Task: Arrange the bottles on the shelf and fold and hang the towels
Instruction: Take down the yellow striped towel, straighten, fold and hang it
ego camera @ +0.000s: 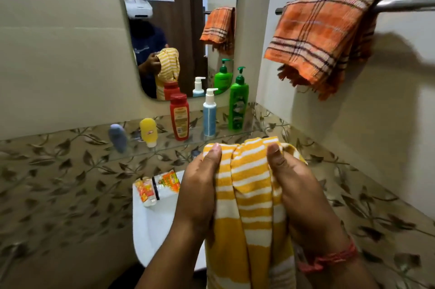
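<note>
Left hand: the left hand (200, 185) grips the yellow striped towel (249, 206), thumb on top near its upper edge, the other fingers hidden behind the cloth.
Right hand: the right hand (294, 185) pinches the same towel just beside the left one, thumb pressed on the front.
Yellow towel: one, bunched, hanging down above the white sink (150, 225).
Orange towel: one orange checked towel (322, 37), folded over the metal bar (404, 4).
Bottles on glass shelf (164, 145): five; grey bottle (118, 137), yellow bottle (148, 132), red bottle (180, 116), blue pump bottle (209, 112), green pump bottle (239, 100).
On sink rim: two small packets (157, 186).
</note>
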Tool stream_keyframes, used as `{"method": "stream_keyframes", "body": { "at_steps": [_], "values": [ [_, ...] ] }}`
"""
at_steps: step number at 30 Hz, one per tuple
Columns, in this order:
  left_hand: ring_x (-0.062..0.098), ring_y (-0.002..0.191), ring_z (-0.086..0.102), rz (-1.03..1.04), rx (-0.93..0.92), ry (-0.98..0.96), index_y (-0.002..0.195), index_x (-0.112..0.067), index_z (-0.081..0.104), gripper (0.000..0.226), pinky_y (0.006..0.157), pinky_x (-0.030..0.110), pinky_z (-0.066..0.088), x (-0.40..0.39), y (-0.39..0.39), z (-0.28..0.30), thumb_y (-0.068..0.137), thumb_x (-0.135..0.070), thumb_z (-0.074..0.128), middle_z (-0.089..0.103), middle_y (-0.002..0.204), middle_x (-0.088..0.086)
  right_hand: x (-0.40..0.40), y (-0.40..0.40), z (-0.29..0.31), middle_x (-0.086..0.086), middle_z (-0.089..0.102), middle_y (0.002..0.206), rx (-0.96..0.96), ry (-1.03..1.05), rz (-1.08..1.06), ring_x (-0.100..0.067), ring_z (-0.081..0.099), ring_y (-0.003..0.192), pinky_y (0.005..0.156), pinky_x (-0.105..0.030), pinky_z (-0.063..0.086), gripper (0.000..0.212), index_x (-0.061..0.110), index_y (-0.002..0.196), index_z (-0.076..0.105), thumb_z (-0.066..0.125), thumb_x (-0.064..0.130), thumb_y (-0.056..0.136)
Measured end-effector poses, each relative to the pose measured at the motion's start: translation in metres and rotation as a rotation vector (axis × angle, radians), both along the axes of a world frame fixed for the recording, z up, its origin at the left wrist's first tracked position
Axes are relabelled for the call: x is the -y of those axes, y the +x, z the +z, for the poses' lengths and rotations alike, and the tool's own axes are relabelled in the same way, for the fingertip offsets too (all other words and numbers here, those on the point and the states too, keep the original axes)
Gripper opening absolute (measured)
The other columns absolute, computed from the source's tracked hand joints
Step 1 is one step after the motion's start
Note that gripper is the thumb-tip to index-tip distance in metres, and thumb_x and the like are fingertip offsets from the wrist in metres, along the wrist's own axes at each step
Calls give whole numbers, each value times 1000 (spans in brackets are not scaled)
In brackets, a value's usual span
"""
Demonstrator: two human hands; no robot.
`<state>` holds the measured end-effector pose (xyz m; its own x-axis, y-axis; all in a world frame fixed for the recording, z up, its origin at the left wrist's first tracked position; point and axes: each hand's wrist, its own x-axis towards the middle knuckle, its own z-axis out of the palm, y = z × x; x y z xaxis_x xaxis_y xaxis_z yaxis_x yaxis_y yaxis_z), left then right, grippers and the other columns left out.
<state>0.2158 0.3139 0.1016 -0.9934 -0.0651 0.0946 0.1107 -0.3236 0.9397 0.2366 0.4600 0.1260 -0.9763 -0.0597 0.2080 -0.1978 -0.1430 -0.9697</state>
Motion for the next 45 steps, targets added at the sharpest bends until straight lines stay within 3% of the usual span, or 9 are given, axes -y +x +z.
{"method": "stream_keyframes", "body": {
  "at_steps": [6, 10, 13, 17, 20, 24, 30, 32, 45],
  "values": [
    [7, 110, 52, 556, -223, -510, 111, -31, 53, 27, 89, 23, 48, 25, -13, -15, 90, -41, 66, 40, 121, -13, 5, -23, -8, 20, 76, 90, 35, 253, 166, 4, 71, 87, 76, -12, 55, 42, 33, 88, 73, 36, 54, 92],
    [1, 121, 55, 106, -452, -710, 125, -35, 59, 33, 99, 18, 45, 26, -13, -3, 94, -47, 53, 59, 126, -18, -5, -38, -6, 7, 74, 104, -28, 625, 499, -4, 67, 101, 90, -24, 52, 45, 18, 105, 71, 44, 51, 93],
    [1, 102, 64, -183, -290, -727, 112, -30, 69, 31, 89, 27, 52, 11, -17, 0, 98, -46, 45, 70, 104, -16, -18, -49, 7, 11, 72, 107, -45, 654, 607, -1, 67, 100, 88, -20, 52, 32, 26, 108, 71, 52, 45, 91],
    [4, 79, 63, -98, -272, -707, 94, -36, 69, 14, 69, 22, 49, -6, -20, -2, 94, -43, 57, 67, 83, -15, -43, -70, 14, -1, 72, 92, -179, 644, 510, -13, 69, 88, 80, -40, 58, 27, 23, 98, 73, 57, 45, 94],
    [13, 63, 59, -42, -255, -533, 84, -26, 67, 12, 58, 26, 51, -18, -23, 1, 94, -32, 65, 59, 70, 0, -57, -82, 11, -1, 69, 83, -292, 618, 550, -14, 66, 79, 70, -33, 55, 17, 18, 93, 71, 61, 31, 95],
    [22, 86, 66, -171, -174, -392, 101, -7, 66, 35, 83, 44, 61, -40, -19, -7, 90, -40, 63, 64, 89, 7, -56, -90, 16, 12, 49, 49, -238, 209, 453, -2, 41, 43, 44, -18, 34, 17, 11, 84, 62, 56, 19, 98],
    [39, 96, 68, 65, -210, -317, 104, -8, 69, 31, 90, 57, 54, -73, -11, -8, 87, -34, 67, 67, 104, 27, -34, -93, 45, 7, 60, 63, -412, 204, 387, -4, 57, 56, 52, -25, 46, 16, 12, 89, 62, 58, 24, 98],
    [35, 105, 67, 117, -265, -329, 104, -16, 71, 23, 96, 52, 55, -74, -12, 2, 87, -31, 66, 70, 108, 19, -28, -93, 57, 2, 65, 75, -512, 232, 310, -8, 64, 71, 65, -29, 55, 16, 11, 90, 64, 59, 25, 98],
    [11, 72, 62, 222, -171, -423, 73, -22, 71, 23, 66, 25, 49, -12, -5, 5, 88, -39, 73, 65, 73, -3, -44, -122, 85, 20, 52, 68, -829, 500, -151, 13, 55, 64, 53, -3, 37, 21, 18, 89, 67, 66, 38, 91]
  ]
}}
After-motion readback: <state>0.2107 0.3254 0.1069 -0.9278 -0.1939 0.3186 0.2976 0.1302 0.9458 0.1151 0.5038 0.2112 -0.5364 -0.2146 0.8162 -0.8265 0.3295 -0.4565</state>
